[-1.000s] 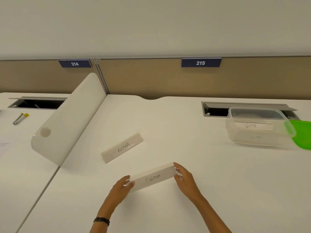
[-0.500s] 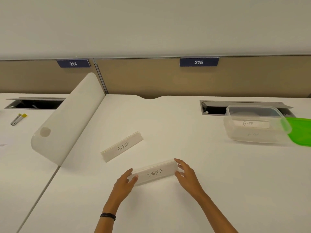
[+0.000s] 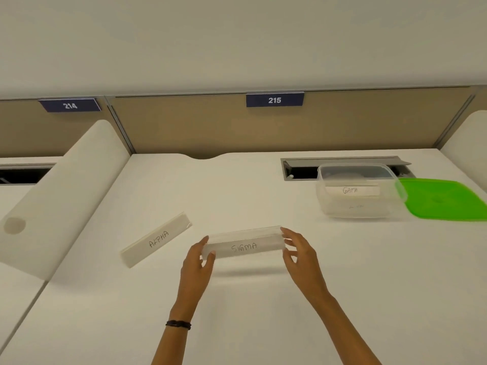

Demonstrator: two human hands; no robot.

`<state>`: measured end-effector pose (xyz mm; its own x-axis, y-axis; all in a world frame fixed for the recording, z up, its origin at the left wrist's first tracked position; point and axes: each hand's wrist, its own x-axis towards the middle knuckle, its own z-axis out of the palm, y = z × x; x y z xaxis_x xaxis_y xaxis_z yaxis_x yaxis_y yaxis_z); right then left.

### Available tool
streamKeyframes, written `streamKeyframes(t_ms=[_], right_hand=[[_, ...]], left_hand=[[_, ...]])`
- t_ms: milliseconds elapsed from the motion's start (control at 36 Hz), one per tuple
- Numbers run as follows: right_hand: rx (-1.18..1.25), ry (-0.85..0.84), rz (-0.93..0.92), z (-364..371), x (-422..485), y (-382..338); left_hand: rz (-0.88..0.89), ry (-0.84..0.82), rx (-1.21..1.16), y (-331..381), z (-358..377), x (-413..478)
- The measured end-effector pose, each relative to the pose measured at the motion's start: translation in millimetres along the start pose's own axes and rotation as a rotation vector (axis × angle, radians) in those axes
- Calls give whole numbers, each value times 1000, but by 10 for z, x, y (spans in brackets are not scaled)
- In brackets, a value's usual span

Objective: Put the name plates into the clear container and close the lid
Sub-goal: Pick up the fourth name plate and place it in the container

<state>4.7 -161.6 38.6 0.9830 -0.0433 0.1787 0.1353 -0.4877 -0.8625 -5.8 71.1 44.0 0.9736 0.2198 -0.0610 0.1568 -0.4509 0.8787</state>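
The white name plate marked SIGMA (image 3: 243, 246) is held just above the desk, its shadow below it. My left hand (image 3: 197, 262) grips its left end and my right hand (image 3: 297, 254) grips its right end. A second plate marked ALPHA (image 3: 156, 242) lies slanted on the desk to the left. The clear container (image 3: 358, 192) stands open at the back right with a plate marked GAMA (image 3: 351, 190) inside. Its green lid (image 3: 445, 200) lies flat beside it on the right.
A white rounded divider (image 3: 63, 196) slopes along the left side of the desk (image 3: 237, 312). An open grey cable slot (image 3: 300, 169) sits behind the container. Tan partition panels with signs 214 and 215 (image 3: 274, 100) close off the back.
Both hands have lifted the SIGMA plate off the desk and levelled it. The view has shifted right, showing more of the green lid.
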Motion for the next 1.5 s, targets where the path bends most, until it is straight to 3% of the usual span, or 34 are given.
streamKeyframes(t_ms=[167,361,556,778,917,1028,1250,1500], right_hand=[[-63,77,9,-636,94,266],[-105,242,60,-1322,223,622],[-136,408,66,-1964,526,870],[-183,445,92,-2473,1051,1125],[-190,458,125,-2640,1412,1195],[-186,414,192,-2681,1698,1338],[-261,252,245,-2614,2007,1641],[-360,88,279,-2527,2164,1906]], left_hand=[[225,10,54,309,501,51],[371,-60,147,761,1208,45],[495,-124,146,1206,1802,129],[556,-205,318,1706,2365,519],[592,-161,320,2019,2658,839],[565,-138,341,2141,2904,1094],[340,-325,462,2029,3365,1338],[149,-362,549,2050,3683,1563]])
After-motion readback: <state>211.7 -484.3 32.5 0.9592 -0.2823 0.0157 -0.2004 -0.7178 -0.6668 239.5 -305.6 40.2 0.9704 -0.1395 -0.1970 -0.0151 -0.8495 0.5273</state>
